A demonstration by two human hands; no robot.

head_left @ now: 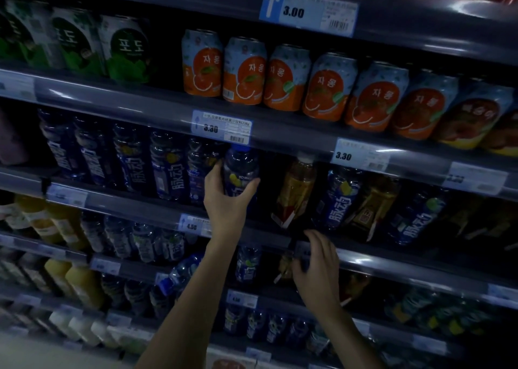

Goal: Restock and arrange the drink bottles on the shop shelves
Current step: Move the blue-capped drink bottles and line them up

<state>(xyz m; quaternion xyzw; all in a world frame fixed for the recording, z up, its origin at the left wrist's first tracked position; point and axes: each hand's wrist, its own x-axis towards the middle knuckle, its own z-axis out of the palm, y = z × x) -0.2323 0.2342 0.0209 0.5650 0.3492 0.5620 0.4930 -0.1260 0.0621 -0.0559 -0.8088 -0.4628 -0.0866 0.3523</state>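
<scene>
Left hand [224, 200] grips a blue bottle [241, 169]; right hand [315, 265] perhaps touches the lower shelf rail [392, 260].

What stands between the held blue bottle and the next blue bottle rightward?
Head view: right of the held blue bottle, a dark gap, then an amber bottle.

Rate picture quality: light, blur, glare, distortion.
Head view: dim, lower right nearly black; motion blur smears corners; glare streaks on the shelf rails, which the wide-angle lens bends; orange cans sharp; the blue bottle in the left hand dim but recognisable.

view: head, one only | faces: forward at shelves [294, 140], frame tilted | range: near
</scene>
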